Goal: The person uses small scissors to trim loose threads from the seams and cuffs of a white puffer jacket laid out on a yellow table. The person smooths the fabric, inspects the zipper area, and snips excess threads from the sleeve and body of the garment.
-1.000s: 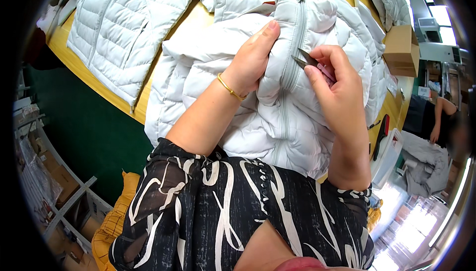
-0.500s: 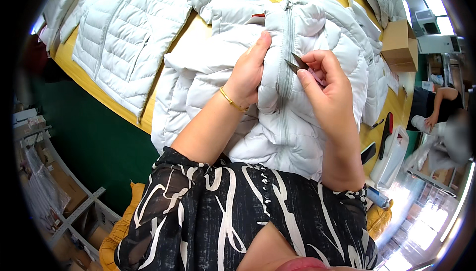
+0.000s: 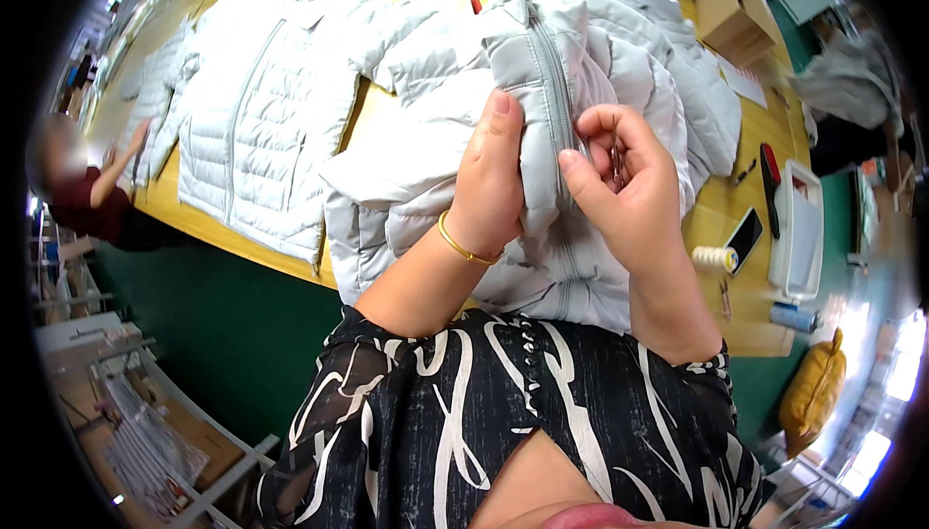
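Observation:
A light grey puffer jacket lies bunched before me, its grey zipper running up the middle. My left hand grips the front edge beside the zipper, thumb on top and fingers hidden in the fabric. On the zipper's right side is my right hand, its fingers curled and thumb tip at the zipper tape. Small thread snips sit within that hand, mostly covered by the fingers; their blade tips are hidden. A red tag sticks up near the collar.
Another pale puffer jacket lies flat at left, and a person reaches over the table beyond it. To the right are a thread spool, a phone, a white tray and a cardboard box.
The snips' blades, earlier pointing at the zipper, are now tucked into my right hand. My right thumb has come closer to the zipper. The view has turned, showing the spool and the person at left.

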The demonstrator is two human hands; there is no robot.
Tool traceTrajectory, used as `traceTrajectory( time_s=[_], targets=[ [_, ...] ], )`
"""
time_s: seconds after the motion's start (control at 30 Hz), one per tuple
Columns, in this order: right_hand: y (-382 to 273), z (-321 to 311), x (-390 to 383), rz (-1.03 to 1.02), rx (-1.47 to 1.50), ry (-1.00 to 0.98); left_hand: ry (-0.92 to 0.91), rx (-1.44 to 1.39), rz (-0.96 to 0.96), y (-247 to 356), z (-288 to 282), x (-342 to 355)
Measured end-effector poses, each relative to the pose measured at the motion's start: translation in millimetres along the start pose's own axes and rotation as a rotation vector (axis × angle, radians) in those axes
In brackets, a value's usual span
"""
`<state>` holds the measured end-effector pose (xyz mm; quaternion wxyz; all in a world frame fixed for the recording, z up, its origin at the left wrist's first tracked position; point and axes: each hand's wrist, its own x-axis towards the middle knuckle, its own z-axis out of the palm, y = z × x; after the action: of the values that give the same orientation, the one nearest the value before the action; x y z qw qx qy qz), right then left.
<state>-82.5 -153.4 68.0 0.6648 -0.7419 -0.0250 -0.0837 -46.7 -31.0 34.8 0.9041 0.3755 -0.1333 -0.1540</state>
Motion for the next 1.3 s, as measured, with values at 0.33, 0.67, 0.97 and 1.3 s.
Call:
traceTrajectory(
  time_s=[0.33,0.67,0.97,1.3],
  targets=[
    [-3.2,-17.1,-18.4,0.011,-0.088,0.024,-0.153,0.148,0.003,-12.6,5.9,-14.2],
    [-26.8,-37.0,-35.0,0.167,0.281,-0.052,-0.069,0.005,-0.115,-1.1,42.7,-24.2],
    [-26.2,-38.9,-37.4,0.117,0.053,0.010,-0.101,0.115,-0.114,-7.7,40.3,-25.4],
    [-16.1,-42.5,-27.4,0.124,0.040,-0.011,-0.078,0.113,-0.152,-12.5,38.5,-15.4]
  ],
)
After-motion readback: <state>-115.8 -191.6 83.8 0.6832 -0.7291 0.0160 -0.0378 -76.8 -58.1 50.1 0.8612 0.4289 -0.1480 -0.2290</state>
